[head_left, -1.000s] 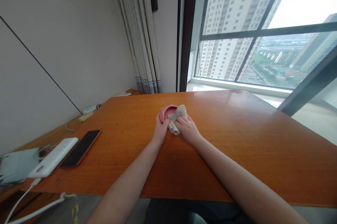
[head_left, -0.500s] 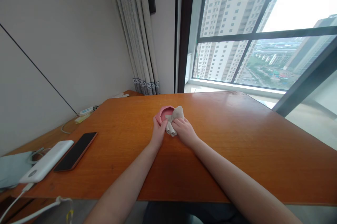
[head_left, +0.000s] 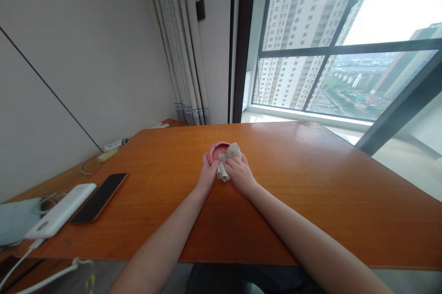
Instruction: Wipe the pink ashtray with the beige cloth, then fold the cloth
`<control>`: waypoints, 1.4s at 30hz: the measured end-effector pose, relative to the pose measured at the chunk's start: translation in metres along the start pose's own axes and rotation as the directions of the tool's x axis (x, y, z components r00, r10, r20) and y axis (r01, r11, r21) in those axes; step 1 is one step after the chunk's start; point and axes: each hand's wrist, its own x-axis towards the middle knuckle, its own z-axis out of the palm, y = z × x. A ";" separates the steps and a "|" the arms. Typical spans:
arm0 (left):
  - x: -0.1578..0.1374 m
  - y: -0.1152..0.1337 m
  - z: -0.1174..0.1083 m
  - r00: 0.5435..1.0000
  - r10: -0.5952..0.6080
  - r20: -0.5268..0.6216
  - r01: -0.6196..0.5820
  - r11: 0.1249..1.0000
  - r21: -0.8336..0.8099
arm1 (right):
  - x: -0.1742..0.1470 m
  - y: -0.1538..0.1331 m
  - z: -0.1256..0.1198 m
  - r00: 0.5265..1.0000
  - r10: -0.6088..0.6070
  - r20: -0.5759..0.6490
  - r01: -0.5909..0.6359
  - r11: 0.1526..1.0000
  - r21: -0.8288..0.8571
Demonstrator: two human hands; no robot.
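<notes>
A pink bowl (head_left: 214,148) is tilted with its hollow side toward me, over the far middle of the wooden table. My left hand (head_left: 208,173) grips its left edge, thumb on the near rim. Bunched in my right hand (head_left: 239,172) is a light grey cloth (head_left: 234,151), pressed against the right part of the bowl's inside. Folds of the cloth hang below the rim between both hands. The cloth hides the bowl's right side, and the fingertips of my right hand are partly buried in it.
On the left of the wooden table (head_left: 321,197) lie a black-screened phone (head_left: 99,198) and a white power bank (head_left: 62,211) with a cable plugged in. A power strip (head_left: 113,146) rests near the wall. A large window stands beyond the table on the right.
My right hand and the cloth have shifted slightly left and down against the bowl. My left hand keeps its hold on the bowl.
</notes>
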 end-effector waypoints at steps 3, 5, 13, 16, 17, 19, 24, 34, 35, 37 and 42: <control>0.015 -0.002 -0.014 0.999 -0.030 0.014 0.028 0.994 0.101 | 0.003 0.006 -0.001 0.998 -0.056 0.035 0.055 0.998 0.041; 0.023 -0.001 -0.023 0.997 -0.043 0.063 0.033 0.987 0.158 | 0.003 0.010 -0.003 0.993 -0.097 0.068 0.093 0.993 0.069; 0.000 -0.002 0.000 1.000 -0.004 0.018 0.005 0.996 -0.094 | -0.003 0.005 0.002 0.998 -0.012 0.054 0.011 0.999 0.031; 0.002 -0.004 0.000 0.998 -0.052 -0.023 0.051 0.998 -0.041 | -0.001 0.003 0.003 0.997 -0.003 0.082 -0.002 0.998 0.065; 0.006 -0.004 -0.004 0.998 -0.057 -0.037 0.058 0.998 0.007 | 0.000 0.002 0.003 0.996 -0.003 0.092 -0.004 0.997 0.078; 0.017 0.000 -0.014 0.999 -0.022 -0.024 0.024 0.993 0.113 | 0.002 0.004 0.001 0.993 -0.031 0.112 0.020 0.995 0.098; 0.020 0.007 -0.023 0.995 0.095 -0.010 -0.090 0.972 0.216 | 0.002 0.010 -0.003 0.986 -0.115 0.125 0.108 0.992 0.063; 0.008 -0.006 -0.008 0.985 0.167 0.030 -0.170 0.977 0.125 | 0.001 0.007 0.001 0.997 -0.065 0.043 0.063 0.997 0.047; 0.012 -0.003 -0.012 0.985 0.169 0.047 -0.174 0.973 0.151 | 0.002 0.008 0.000 0.996 -0.079 0.046 0.077 0.996 0.055; 0.020 0.004 -0.021 0.980 0.177 0.093 -0.194 0.958 0.214 | 0.005 0.011 -0.004 0.991 -0.114 0.073 0.109 0.991 0.073; 0.010 0.013 -0.016 0.977 0.203 0.066 -0.212 0.963 0.169 | 0.004 0.013 -0.011 0.990 -0.106 0.096 0.101 0.994 0.051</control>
